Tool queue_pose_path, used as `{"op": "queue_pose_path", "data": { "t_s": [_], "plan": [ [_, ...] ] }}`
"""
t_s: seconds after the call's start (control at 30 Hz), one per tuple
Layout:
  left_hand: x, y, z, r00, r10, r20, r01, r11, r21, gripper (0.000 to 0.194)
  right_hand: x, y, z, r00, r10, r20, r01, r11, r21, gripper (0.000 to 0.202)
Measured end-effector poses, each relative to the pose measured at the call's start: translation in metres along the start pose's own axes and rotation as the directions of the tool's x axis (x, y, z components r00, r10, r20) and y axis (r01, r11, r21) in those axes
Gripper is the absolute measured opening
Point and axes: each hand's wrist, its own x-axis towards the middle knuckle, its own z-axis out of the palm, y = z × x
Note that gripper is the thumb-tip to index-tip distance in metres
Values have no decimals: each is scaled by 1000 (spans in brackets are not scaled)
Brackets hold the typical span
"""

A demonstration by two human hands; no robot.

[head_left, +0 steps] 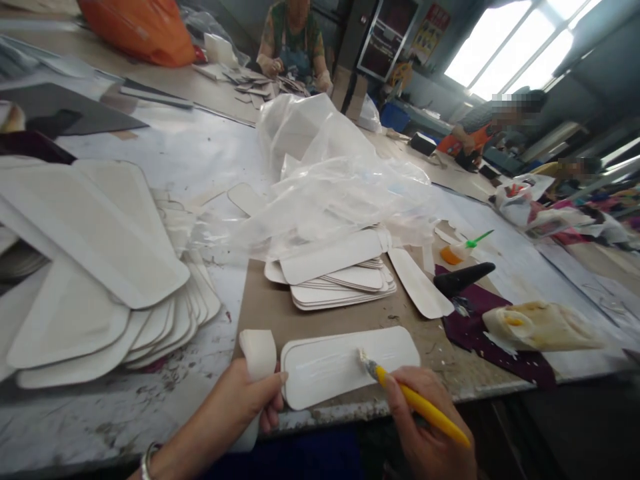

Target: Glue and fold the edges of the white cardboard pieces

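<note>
A yellow-handled brush (425, 407) is gripped in my right hand (433, 427), its whitish bristles touching the upper face of a white rounded panel (330, 370). Wet-looking streaks show on that panel, which lies over another at the table's front edge. My left hand (257, 397) is closed around a curled white strip (259, 353), with the thumb at the panel's left end. Behind the panel is a stack of similar white pieces (345, 287), partly under clear plastic sheeting (340, 193). A single white piece (420, 283) lies right of the stack.
Large white panels (100, 227) are fanned out at left. On the right, a black tapered object (465, 279) and a rolled cream bundle (543, 325) rest on maroon cloth (470, 333), near an orange cup (454, 253). An orange bag (140, 30) and several people are farther back.
</note>
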Motion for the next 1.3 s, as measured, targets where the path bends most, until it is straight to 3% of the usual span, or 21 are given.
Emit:
{"op": "queue_pose_path", "data": {
  "t_s": [0.17, 0.27, 0.37, 0.53, 0.67, 0.87, 1.0, 1.1, 1.23, 1.3],
  "plan": [
    [-7, 11, 0, 999, -33, -14, 33, 999, 17, 41, -4, -37, 32, 977, 200, 77, -215, 901, 376, 7],
    [-3, 3, 0, 1000, -16, -13, 17, 1000, 21, 42, -4, -38, 43, 952, 277, 128, -305, 852, 425, 13],
    [4, -12, -2, 1000, 0, -21, 0, 1000, 12, 41, -1, -11, 29, 957, 284, 68, -292, 925, 245, 14],
    [14, -29, -1, 999, 27, -20, -27, 999, -41, 38, 8, 44, -20, 971, 220, -89, -232, 961, -150, 16],
    [15, -29, -2, 999, 21, -50, -23, 999, -43, 38, 12, 59, -37, 988, 114, -106, -139, 952, -272, 15],
    [14, -32, -4, 999, 36, -34, -36, 999, -15, 39, 15, 47, -37, 996, -47, -82, 20, 952, -305, 7],
    [21, -37, -4, 998, 47, -46, -49, 998, -43, 43, 15, 43, -41, 992, -55, -111, 18, 951, -308, 6],
    [18, -29, -5, 992, 77, -97, -81, 996, -40, 49, 15, 38, -48, 989, 12, -148, -53, 959, -277, 8],
    [-15, -5, -9, 964, 214, -157, -205, 976, 74, 49, 15, 13, -46, 968, 208, -142, -221, 972, -82, 18],
    [-36, 5, -4, 974, 176, -145, -187, 980, -66, 41, 17, -6, -37, 940, 330, -82, -325, 943, 72, 25]
  ]
}}
